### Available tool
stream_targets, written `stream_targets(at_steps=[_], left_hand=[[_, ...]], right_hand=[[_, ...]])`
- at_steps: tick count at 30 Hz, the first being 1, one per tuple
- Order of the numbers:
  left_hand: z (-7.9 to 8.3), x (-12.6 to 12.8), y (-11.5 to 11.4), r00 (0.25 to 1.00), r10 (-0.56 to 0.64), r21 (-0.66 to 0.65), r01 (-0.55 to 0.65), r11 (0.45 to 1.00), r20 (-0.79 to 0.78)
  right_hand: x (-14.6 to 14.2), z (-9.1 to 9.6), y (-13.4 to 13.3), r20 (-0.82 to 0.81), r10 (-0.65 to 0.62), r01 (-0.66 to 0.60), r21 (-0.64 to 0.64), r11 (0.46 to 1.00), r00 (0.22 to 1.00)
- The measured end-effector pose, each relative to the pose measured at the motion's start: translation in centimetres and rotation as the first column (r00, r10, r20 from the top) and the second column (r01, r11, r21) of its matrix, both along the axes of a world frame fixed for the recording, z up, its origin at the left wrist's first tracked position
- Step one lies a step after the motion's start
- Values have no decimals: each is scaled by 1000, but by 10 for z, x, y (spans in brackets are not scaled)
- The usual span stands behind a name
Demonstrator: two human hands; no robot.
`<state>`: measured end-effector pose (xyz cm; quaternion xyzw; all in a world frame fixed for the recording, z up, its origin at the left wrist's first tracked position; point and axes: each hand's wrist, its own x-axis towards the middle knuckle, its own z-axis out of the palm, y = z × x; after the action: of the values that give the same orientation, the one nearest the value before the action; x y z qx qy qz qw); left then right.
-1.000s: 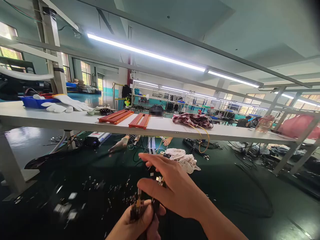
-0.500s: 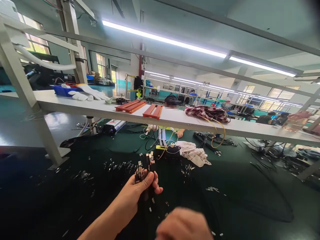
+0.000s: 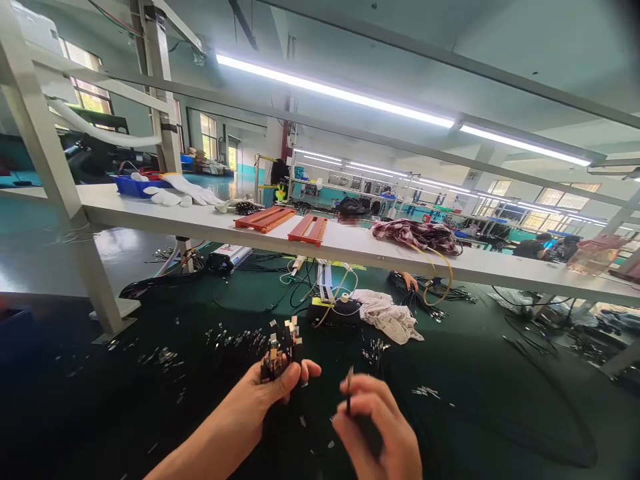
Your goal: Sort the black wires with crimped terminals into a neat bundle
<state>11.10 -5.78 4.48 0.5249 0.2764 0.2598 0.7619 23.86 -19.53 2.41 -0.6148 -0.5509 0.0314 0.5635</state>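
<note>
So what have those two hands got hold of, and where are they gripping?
The left hand grips a bundle of black wires just below their metal-tipped ends. The right hand pinches one thin dark wire near its upper end.

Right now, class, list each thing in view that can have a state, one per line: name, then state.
left hand: closed around a bundle of terminal wires, ends up
right hand: pinching a single wire, upright
ceiling lights: on
white gloves: lying unworn on shelf
</note>
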Motion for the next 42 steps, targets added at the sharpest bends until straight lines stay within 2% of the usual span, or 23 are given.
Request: stream_targets(at_steps=[1,2,3,4,5,6,9,11,13,17,18,19,22,24,26,28,31,33,34,36,37,39,42], left_hand=[[-1,2,-2,1000,8,53,-8,999,11],[-1,3,-4,1000,2,114,-4,994,20],[-1,5,-7,1000,-17,166,15,986,13],[1,7,-10,999,-41,208,41,977,-2],[3,8,-13,999,-54,250,54,967,-10],[5,8,-17,999,-53,292,54,955,-13],[11,8,-22,999,-9,373,29,928,-54],[13,7,-20,997,-8,430,42,902,-81],[17,6,-15,997,14,508,27,861,-77],[31,7,-9,967,238,610,-134,781,-93],[33,8,-10,965,247,616,-140,775,-92],[35,10,-13,974,207,611,-108,784,-94],[38,16,-23,987,-73,530,140,836,-146],[41,17,-25,978,-136,470,195,861,-158],[46,16,-24,990,-44,473,102,875,-131],[50,15,-22,996,38,519,12,855,-86],[46,16,-22,995,-73,558,99,824,-69],[39,16,-20,986,-138,514,164,842,-89],[35,15,-17,989,-119,498,147,854,-87],[28,13,-12,997,-50,483,73,872,-61],[26,12,-10,997,-54,478,78,875,-64],[23,11,-10,985,-131,468,168,868,-110],[21,13,-20,920,-320,448,391,804,-228]], right_hand=[[3,3,9,-203,18,-12,27,1000,979],[3,5,18,-414,72,-55,53,997,907],[2,6,26,-590,146,-123,79,989,794],[-1,5,33,-697,213,-197,105,975,685],[-5,4,38,-752,251,-247,120,962,609],[-9,3,41,-769,258,-268,117,956,584],[-17,0,43,-694,249,-276,75,958,676],[-18,1,39,-626,298,-318,84,944,720],[-16,5,36,-631,331,-388,51,920,701],[-10,8,32,-730,186,-383,-110,917,657],[-10,7,32,-738,172,-396,-138,908,652],[-10,4,32,-751,158,-411,-162,897,641],[-10,-1,32,-846,77,-412,-175,894,527],[-9,2,30,-863,104,-451,-152,880,494],[-8,8,30,-825,204,-536,-136,833,527],[-7,13,30,-794,252,-577,-146,804,553],[-5,11,33,-825,232,-538,-101,837,516],[0,8,31,-834,221,-524,-92,847,505],[4,9,29,-827,210,-509,-104,854,521],[14,19,22,-778,172,-439,-145,886,604],[18,27,17,-742,154,-382,-147,913,653],[22,47,11,-647,146,-268,-94,959,749],[13,73,12,-465,189,-228,-28,973,865]])
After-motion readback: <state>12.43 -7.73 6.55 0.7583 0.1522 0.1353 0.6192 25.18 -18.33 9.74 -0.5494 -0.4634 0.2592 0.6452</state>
